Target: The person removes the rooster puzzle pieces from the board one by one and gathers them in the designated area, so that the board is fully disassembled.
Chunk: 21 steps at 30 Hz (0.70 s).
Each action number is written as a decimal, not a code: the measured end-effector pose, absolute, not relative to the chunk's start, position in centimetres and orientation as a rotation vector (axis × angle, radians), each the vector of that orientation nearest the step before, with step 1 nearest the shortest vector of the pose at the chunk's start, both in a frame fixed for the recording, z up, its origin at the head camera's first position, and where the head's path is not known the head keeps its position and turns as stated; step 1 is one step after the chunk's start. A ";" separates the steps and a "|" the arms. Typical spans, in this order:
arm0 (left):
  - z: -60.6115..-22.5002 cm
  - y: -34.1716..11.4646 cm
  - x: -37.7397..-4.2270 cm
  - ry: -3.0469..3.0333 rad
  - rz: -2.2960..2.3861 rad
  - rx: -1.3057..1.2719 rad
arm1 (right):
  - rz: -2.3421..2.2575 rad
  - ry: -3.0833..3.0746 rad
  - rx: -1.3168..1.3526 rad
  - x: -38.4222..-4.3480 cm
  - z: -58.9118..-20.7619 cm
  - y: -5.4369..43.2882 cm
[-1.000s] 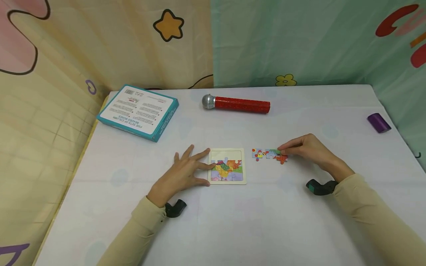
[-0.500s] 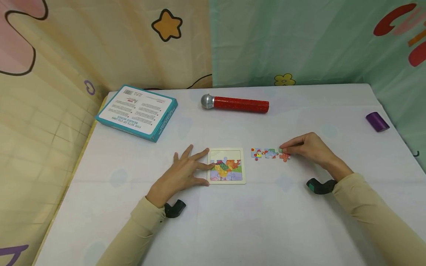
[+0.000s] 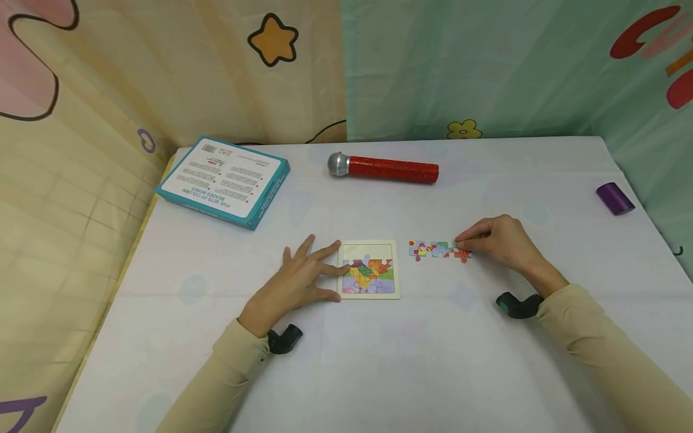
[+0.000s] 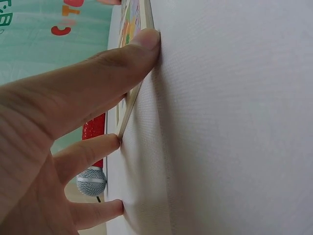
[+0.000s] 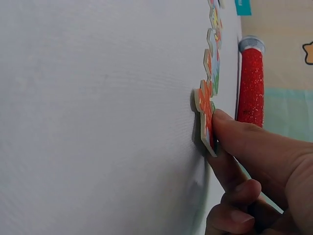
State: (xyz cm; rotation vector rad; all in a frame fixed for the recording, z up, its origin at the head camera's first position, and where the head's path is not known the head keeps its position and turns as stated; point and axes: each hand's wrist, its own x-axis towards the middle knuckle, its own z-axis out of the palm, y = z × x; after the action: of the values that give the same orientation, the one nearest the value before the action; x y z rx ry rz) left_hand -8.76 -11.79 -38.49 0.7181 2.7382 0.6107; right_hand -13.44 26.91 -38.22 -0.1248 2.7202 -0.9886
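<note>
On white worktop (image 3: 373, 367), pinching red puzzle piece (image 3: 462, 255) with right hand (image 3: 505, 240) at centre right, best lifted level while bracing central frame (image 3: 373, 296) with straight-fingered left hand (image 3: 299, 278).

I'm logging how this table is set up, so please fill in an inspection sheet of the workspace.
Surface: white tablecloth, lightly creased.
Job's things: puzzle tray, upper strip unfilled; three loose pieces in a row to its right.
Clutter: teal box, red microphone, purple cylinder.
Grips: left grip, fingers spread, touches the puzzle tray; right grip pinches the rightmost piece.
Cables: nothing seen.
Surroundings: printed curtains, cream and green.
</note>
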 end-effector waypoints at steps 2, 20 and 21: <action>-38.5 -11.8 -8.8 2.739 0.610 0.712 | -0.986 2.729 -0.129 -13.4 -38.2 26.9; -38.8 -11.9 -8.7 2.779 0.559 0.821 | -0.963 2.787 -0.124 -13.1 -38.3 26.9; -38.8 -12.0 -8.7 2.779 0.561 0.823 | -0.962 2.800 -0.120 -13.0 -38.2 26.7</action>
State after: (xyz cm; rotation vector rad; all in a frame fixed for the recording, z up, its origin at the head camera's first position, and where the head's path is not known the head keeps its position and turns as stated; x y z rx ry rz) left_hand -8.68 -11.97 -38.77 0.8227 2.7793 0.5606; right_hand -13.03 26.70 -38.16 -0.1204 2.7997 -0.9625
